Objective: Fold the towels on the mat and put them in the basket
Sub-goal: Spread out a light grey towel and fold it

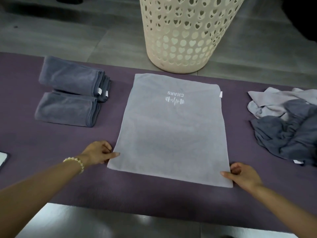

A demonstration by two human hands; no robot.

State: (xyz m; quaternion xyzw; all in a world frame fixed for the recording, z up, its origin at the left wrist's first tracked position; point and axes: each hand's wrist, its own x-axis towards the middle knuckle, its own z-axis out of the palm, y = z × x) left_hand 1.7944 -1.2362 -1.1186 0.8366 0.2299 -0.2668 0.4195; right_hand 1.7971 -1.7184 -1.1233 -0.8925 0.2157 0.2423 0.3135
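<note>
1. Hands: your left hand (99,152) pinches the near-left corner of the light grey towel (169,131), thumb on top and the other fingers curled beside the edge. Your right hand (243,176) pinches the near-right corner the same way.
2. The light grey towel lies spread flat in the middle of the purple mat (154,200), its long side running from you toward the far edge. A white logo (174,99) with a dumbbell mark sits near its far end, upside down from where you stand. A small white tag (221,94) sticks out at the far-right corner.
3. To your left on the mat, two folded dark grey towels lie touching: the far folded towel (72,78) and the near folded towel (65,109).
4. To your right on the mat, a heap of unfolded towels (284,124) lies crumpled, light grey ones toward the far side and dark grey ones nearer you.
5. The cream basket (185,35), pierced with heart-shaped holes, stands upright on the grey tiled floor (68,36) just beyond the mat's far edge, straight past the spread towel.
6. A beaded bracelet (75,161) circles your left wrist, and a phone (2,159) shows at the left edge of the mat.
</note>
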